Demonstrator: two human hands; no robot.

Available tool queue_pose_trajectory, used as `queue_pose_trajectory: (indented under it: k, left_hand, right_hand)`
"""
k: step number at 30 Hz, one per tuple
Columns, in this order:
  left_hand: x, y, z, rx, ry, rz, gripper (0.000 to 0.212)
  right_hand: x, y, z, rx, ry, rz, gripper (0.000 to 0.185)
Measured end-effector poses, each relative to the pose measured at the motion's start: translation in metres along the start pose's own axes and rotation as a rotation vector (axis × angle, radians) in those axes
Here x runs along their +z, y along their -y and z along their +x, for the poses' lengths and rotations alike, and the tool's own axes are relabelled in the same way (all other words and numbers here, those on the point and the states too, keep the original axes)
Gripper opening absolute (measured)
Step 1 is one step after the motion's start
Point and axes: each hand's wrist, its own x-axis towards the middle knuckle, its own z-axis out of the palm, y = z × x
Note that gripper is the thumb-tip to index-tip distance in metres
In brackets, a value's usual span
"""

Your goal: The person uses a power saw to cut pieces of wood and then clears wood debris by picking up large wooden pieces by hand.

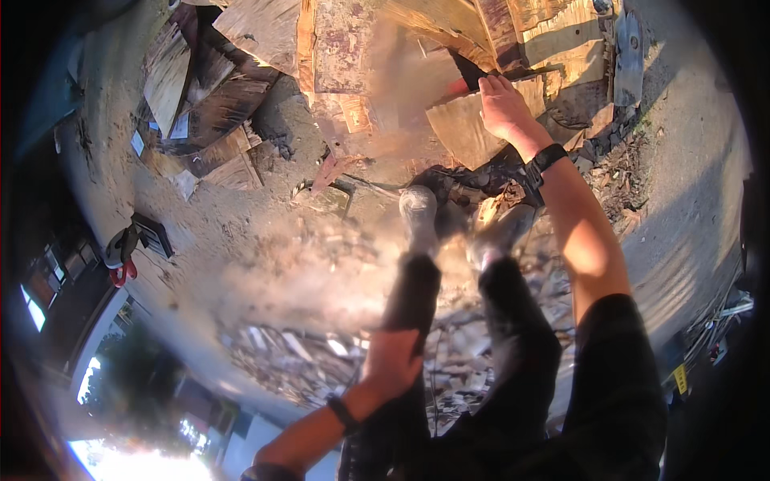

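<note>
My right hand (pixel 502 107), with a dark watch on its wrist, is at the upper edge of a pale piece of broken plywood (pixel 463 132); its fingertips are curled over the edge. Beyond the fingers is a dark gap with something red (pixel 458 87) in it. My left hand (pixel 391 361) rests on my thigh near the knee and holds nothing; a dark band is on that wrist. Rough wood pieces (pixel 346 48), some with worn dark red paint, lie heaped in front of me.
Splintered panels (pixel 222 102) lie at the upper left. My shoes (pixel 418 207) stand close to the heap, with dry leaves and wood scraps (pixel 301 361) on the ground about them. A dark object with red handles (pixel 123 273) is at the left. A weathered board (pixel 628 60) lies at the upper right.
</note>
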Motion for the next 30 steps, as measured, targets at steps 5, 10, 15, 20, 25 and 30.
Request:
queue_pose_trajectory:
  k: [5,10,15,20,25,30]
  left_hand:
    - [0.015,0.000,-0.014,0.002,-0.177,0.065,0.037]
    - [0.037,-0.007,0.001,-0.173,0.135,0.066,0.034]
    - [0.072,-0.022,0.004,0.014,-0.117,0.233,0.024]
    - [0.064,-0.054,-0.002,-0.005,-0.146,0.191,0.014]
    - [0.069,-0.088,-0.007,-0.026,-0.014,0.379,0.015]
    - [0.079,-0.090,-0.012,-0.092,0.074,0.263,0.017]
  right_hand:
    - [0.007,0.003,0.015,-0.162,0.028,-0.239,0.024]
    - [-0.003,-0.027,-0.037,-0.231,0.269,-0.294,0.011]
    - [-0.016,-0.055,-0.105,-0.252,0.337,-0.293,0.010]
    - [-0.071,-0.070,-0.162,-0.207,0.166,-0.053,0.015]
    - [-0.183,-0.027,-0.152,-0.034,0.050,0.212,0.030]
    - [-0.302,0.090,-0.125,0.125,0.236,0.927,0.023]
